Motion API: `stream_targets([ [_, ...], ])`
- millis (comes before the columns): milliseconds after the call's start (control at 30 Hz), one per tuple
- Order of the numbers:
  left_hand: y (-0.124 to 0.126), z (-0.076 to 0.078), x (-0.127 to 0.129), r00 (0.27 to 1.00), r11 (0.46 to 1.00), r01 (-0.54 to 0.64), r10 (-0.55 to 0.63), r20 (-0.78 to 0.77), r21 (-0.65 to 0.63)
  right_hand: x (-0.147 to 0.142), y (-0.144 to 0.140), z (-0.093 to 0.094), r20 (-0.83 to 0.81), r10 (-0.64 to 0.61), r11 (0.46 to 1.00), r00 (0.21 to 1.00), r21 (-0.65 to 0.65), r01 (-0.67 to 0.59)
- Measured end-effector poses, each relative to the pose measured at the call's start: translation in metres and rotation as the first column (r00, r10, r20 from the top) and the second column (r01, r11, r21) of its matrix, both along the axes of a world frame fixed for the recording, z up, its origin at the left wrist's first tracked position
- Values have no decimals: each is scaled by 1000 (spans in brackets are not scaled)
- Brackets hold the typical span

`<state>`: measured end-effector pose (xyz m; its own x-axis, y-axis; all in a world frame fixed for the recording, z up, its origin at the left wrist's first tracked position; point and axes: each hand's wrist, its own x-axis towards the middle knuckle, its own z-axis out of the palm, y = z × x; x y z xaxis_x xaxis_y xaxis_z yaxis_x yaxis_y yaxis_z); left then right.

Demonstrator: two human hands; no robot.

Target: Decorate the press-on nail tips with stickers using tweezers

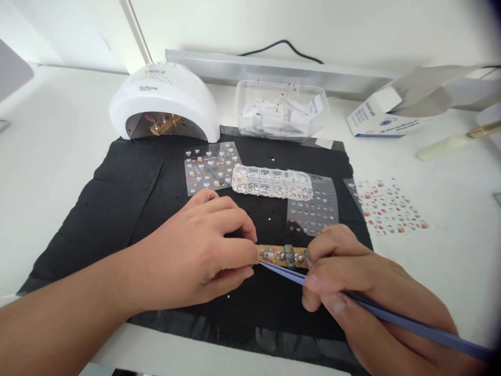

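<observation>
My left hand is closed over the left end of a wooden nail-tip stand, hiding that end. Small silver balls sit along the stand, and a dark patterned nail tip is fixed near its right part. In my right hand is a pair of blue tweezers, their points touching or nearly touching the stand beside my left fingertips. Two of my right fingers also rest by the stand's right end. Whether the tweezer points hold anything is too small to tell.
Beyond my hands, on a black mat, lie a clear rhinestone case and sticker sheets. Behind are a white nail lamp with another wooden stand inside, a plastic tub of packets, and an open carton.
</observation>
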<state>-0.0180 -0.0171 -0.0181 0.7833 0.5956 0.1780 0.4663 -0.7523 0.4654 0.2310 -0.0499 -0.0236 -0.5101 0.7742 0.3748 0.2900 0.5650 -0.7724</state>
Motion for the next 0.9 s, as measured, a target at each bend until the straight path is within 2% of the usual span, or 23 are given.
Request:
stream_targets([
  [133,-1,0,1,1000,1000,5,-5,1,7,1,-4,-4,-63,-22,1000,998,-20,21],
  [300,0,2,1,999,999,15,-16,-33,-34,2,-4,-7,-258,-192,959,947,-255,125],
  [467,-1,4,0,999,997,24,-26,-20,-69,1,7,-10,-393,-317,921,863,-345,181],
  [900,-1,3,0,1000,995,7,-7,-1,-97,4,16,-19,-481,-266,929,836,-360,88],
])
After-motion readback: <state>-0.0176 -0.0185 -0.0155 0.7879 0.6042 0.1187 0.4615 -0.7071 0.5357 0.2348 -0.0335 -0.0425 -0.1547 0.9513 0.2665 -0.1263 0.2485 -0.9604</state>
